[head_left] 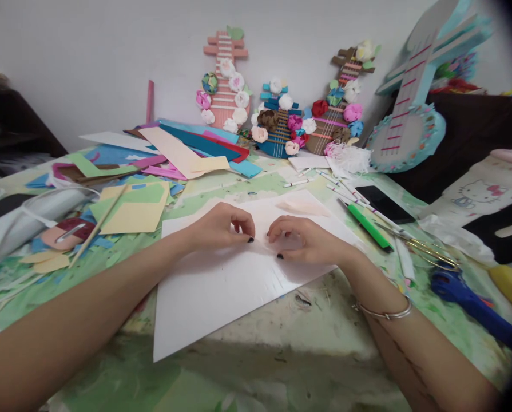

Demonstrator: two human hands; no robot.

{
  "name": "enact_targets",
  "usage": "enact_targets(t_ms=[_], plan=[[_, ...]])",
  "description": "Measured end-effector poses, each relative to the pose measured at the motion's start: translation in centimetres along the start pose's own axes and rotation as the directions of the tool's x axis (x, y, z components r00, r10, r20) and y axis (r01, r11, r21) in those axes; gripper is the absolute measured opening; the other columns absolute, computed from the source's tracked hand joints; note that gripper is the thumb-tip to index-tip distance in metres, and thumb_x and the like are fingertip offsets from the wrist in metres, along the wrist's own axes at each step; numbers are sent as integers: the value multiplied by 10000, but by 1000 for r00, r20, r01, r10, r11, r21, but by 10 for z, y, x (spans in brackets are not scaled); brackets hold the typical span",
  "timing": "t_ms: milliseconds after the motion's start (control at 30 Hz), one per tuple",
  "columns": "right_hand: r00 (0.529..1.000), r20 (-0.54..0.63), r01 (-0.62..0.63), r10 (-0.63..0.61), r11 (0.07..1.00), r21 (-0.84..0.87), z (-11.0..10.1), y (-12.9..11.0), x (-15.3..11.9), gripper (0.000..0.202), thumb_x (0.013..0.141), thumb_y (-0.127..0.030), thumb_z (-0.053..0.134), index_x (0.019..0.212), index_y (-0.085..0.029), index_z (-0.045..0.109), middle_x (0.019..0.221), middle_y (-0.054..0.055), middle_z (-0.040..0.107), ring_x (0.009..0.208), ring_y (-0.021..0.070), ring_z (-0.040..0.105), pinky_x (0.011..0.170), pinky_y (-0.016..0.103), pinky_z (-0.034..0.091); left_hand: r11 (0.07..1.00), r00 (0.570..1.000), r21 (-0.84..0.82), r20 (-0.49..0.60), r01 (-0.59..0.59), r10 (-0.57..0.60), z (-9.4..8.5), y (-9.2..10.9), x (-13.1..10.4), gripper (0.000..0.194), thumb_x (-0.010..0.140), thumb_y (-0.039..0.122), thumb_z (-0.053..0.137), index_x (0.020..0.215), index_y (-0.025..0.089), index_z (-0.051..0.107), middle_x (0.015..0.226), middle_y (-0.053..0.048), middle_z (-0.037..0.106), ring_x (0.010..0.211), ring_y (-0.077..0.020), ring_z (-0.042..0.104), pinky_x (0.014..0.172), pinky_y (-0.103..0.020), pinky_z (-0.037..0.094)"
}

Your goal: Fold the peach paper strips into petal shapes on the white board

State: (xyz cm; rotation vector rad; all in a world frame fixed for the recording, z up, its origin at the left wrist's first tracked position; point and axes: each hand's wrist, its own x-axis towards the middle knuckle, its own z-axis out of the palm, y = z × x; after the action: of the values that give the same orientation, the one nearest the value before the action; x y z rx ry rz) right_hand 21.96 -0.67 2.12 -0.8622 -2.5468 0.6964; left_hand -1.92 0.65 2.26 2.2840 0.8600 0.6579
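A large white board lies slanted at the table's front edge, under both hands. My left hand is curled above it, thumb and fingertips brought together. Facing it a short gap away, my right hand has bent fingers and a thumb turned inward. A thin, pale pink piece of paper shows faintly between the fingertips, blurred against the white; both hands seem to pinch it. Behind my right hand, a peach-coloured paper piece lies flat on the board.
Coloured paper strips pile up at the back left. Flower-covered paper instruments lean on the wall. At right lie a green cutter, a phone, scissors and a blue-handled tool. A glue gun is at left.
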Motion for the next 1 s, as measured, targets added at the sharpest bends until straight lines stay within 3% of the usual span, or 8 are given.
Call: enact_targets(t_ms=[200, 400, 533, 600, 833, 1000], plan=[[999, -26, 27, -27, 1000, -3, -4, 0, -1, 115, 745, -107, 587, 798, -197, 635, 921, 33, 653, 856, 163, 593, 789, 301, 454, 999, 999, -32, 16, 35, -35, 0, -3, 1, 86, 708, 190, 613, 726, 180, 697, 747, -24, 700, 690, -149, 619, 672, -263, 488], [998, -55, -5, 3, 999, -46, -4, -1, 0, 231, 711, -244, 696, 928, -205, 626, 938, 27, 657, 876, 180, 577, 778, 309, 448, 993, 997, -96, 8, 72, -72, 0, -5, 1, 82, 714, 203, 629, 746, 163, 692, 736, -29, 697, 653, -141, 624, 632, -252, 503], [998, -55, 35, -39, 996, -86, -3, -1, 0, 80, 736, -149, 638, 799, -197, 642, 908, 36, 655, 868, 175, 576, 788, 315, 443, 985, 994, -143, -50, 92, -100, -3, -4, 2, 92, 700, 225, 659, 741, 147, 684, 747, -45, 699, 699, -161, 642, 678, -277, 522], [996, -71, 42, -47, 997, -67, -4, -1, 0, 104, 744, -105, 602, 772, -194, 649, 872, 30, 671, 841, 165, 589, 792, 313, 446, 985, 995, -152, -48, 79, -88, -5, -4, 2, 102, 704, 228, 662, 742, 136, 683, 753, -52, 700, 710, -163, 643, 690, -280, 522], [999, -52, 10, -5, 996, 90, -4, -4, 0, 149, 766, -108, 594, 856, -190, 680, 872, 24, 705, 816, 140, 631, 788, 273, 473, 996, 997, -88, 74, -21, 27, -5, 0, 0, 114, 729, 150, 621, 805, 157, 706, 827, -34, 710, 790, -149, 635, 768, -270, 490], [999, -33, 0, 4, 992, 125, -1, -6, 2, 199, 784, -70, 541, 879, -184, 675, 866, 25, 696, 805, 132, 621, 756, 259, 473, 996, 977, -92, 209, -19, 38, -6, 0, -1, 163, 745, 98, 568, 819, 160, 700, 838, -25, 701, 794, -139, 627, 735, -242, 473]])
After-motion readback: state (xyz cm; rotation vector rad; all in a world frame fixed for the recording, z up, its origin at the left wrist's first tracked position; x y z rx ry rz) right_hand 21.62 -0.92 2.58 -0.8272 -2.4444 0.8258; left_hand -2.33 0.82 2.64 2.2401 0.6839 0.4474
